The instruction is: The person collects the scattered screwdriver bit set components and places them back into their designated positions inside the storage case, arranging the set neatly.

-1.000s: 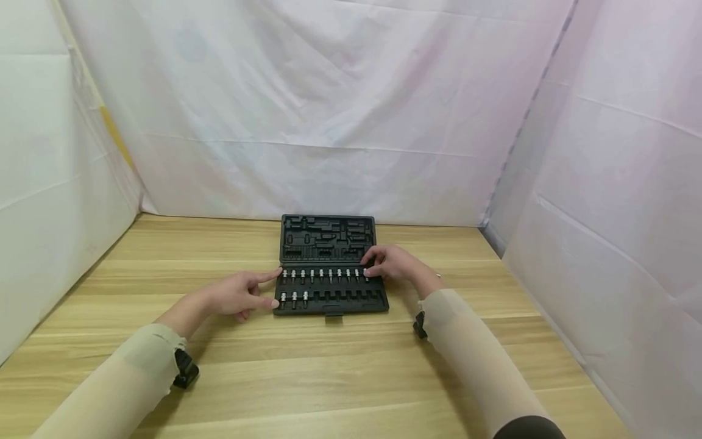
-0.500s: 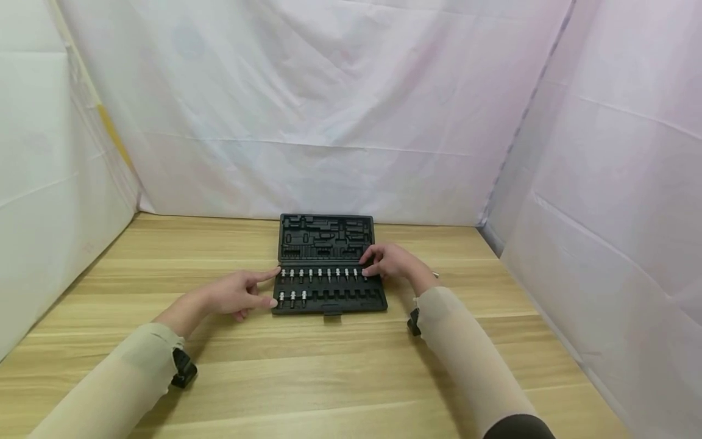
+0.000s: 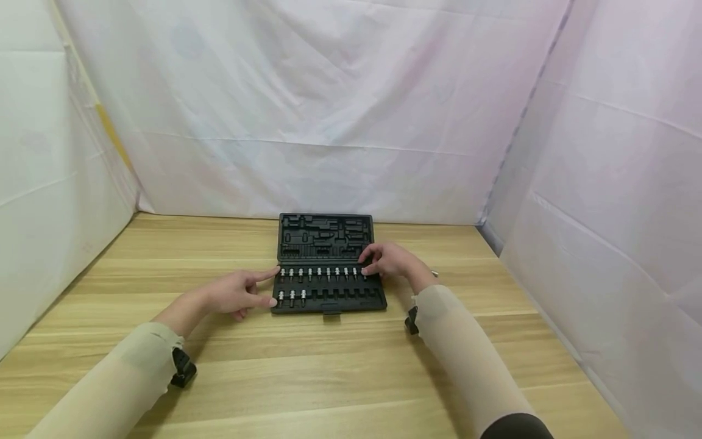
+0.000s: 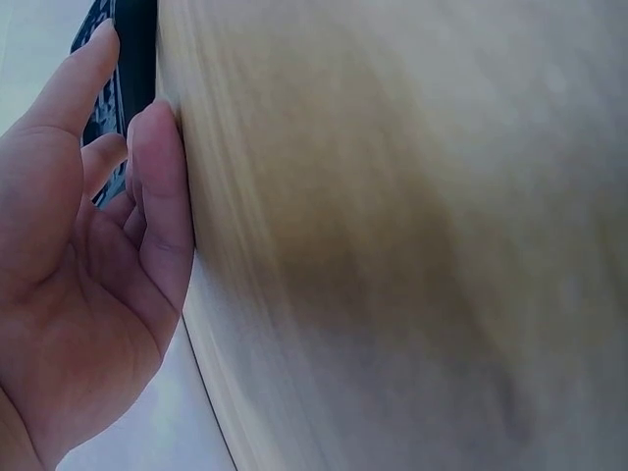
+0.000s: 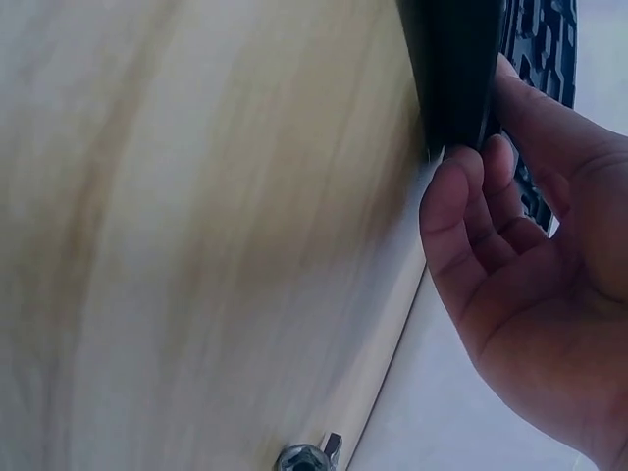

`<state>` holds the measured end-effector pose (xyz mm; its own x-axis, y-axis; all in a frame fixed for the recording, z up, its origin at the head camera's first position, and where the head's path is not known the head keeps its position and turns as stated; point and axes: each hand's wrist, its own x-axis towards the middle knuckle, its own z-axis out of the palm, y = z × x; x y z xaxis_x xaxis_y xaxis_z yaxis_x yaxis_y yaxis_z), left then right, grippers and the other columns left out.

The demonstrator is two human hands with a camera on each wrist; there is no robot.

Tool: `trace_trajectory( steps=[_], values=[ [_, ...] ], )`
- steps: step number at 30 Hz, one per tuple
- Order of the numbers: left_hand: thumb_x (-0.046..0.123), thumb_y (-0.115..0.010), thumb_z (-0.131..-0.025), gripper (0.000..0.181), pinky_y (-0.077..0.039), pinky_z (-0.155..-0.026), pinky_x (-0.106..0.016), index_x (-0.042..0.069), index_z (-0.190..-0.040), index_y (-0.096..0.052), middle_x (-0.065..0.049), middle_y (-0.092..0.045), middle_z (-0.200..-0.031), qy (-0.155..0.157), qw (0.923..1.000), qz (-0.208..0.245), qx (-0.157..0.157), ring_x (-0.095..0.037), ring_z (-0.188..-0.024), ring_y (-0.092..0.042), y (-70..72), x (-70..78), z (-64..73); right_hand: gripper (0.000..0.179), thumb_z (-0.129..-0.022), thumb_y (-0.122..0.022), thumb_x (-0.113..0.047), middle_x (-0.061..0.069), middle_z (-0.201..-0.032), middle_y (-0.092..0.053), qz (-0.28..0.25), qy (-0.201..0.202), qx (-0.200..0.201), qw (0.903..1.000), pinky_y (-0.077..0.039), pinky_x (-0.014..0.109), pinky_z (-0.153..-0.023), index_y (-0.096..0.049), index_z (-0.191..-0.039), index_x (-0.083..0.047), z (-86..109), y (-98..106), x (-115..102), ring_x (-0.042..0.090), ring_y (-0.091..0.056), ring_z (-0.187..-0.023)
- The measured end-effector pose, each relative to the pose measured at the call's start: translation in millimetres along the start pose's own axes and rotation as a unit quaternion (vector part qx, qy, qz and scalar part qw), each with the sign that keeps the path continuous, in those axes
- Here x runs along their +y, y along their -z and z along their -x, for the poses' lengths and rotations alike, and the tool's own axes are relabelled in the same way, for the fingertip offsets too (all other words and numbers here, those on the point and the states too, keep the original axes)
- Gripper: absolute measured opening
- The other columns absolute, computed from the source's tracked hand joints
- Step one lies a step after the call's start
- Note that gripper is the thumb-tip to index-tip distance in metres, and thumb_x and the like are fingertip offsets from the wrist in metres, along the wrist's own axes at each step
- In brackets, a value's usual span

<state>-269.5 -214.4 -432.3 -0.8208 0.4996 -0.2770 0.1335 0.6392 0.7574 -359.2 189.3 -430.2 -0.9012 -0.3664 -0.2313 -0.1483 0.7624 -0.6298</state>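
An open black plastic tool case [image 3: 329, 314] lies on the wooden table. Its upper row is filled with silver-headed bit sockets [image 3: 319, 273]; several more bit sockets [image 3: 292, 297] fill the left end of the lower row. At the case's left edge is my left hand [image 3: 233, 291], its straight index finger and thumb touching the rim. My right hand [image 3: 389, 261] reaches over the right side. Its thumb rests on the head of the rightmost bit socket [image 3: 365, 277], the index fingertip apart from it by the hinge. The other right fingers [image 5: 446, 201] bend against the case's side.
Right of the case, partly hidden by the right wrist, a silver bit socket [image 5: 303, 458] lies on the table [image 3: 329, 378]. The case lid [image 3: 326, 235] stands raised, with moulded hollows. White cloth [image 3: 307, 122] hangs behind and along both sides.
The whole view has shifted slightly, and the right forearm sits a little further left. Both hands keep their places at the case.
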Motion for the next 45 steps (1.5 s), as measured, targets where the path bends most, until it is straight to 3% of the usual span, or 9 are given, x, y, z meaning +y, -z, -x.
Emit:
trace_trajectory(
  steps=[32, 39, 45],
  values=[
    [0.041, -0.08, -0.102, 0.092, -0.06, -0.06, -0.034, 0.024, -0.176, -0.028, -0.004, -0.049, -0.085, 0.003, 1.0, -0.004, 0.0, -0.018, -0.068, -0.054, -1.0, -0.9, -0.4, 0.023, -0.102, -0.082, -0.021, 0.006, -0.091, -0.065, -0.008, 0.004, 0.03, 0.9995, -0.05, 0.031, -0.065, -0.079, -0.125, -0.02, 3.1, -7, 1, 0.019, -0.056, -0.072],
    [0.042, -0.079, -0.103, 0.092, -0.06, -0.061, -0.034, 0.024, -0.176, -0.027, -0.004, -0.049, -0.085, 0.005, 0.9999, -0.008, -0.003, -0.016, -0.067, -0.054, -2.1, -3.5, -0.4, 0.026, -0.105, -0.079, -0.026, 0.007, -0.1, -0.07, 0.005, 0.022, 0.027, 0.9994, -0.055, 0.033, -0.07, -0.077, -0.129, -0.02, 8.9, -8, 5, 0.02, -0.064, -0.08],
    [0.043, -0.078, -0.103, 0.093, -0.06, -0.061, -0.034, 0.022, -0.176, -0.025, -0.004, -0.049, -0.085, 0.0, 0.9999, -0.011, -0.006, -0.016, -0.066, -0.053, -0.4, -2.9, -0.1, 0.025, -0.109, -0.072, -0.031, 0.004, -0.108, -0.074, 0.029, 0.049, 0.034, 0.9978, -0.059, 0.037, -0.079, -0.077, -0.131, -0.02, 21.4, 2, 10, 0.019, -0.069, -0.09]
  ],
)
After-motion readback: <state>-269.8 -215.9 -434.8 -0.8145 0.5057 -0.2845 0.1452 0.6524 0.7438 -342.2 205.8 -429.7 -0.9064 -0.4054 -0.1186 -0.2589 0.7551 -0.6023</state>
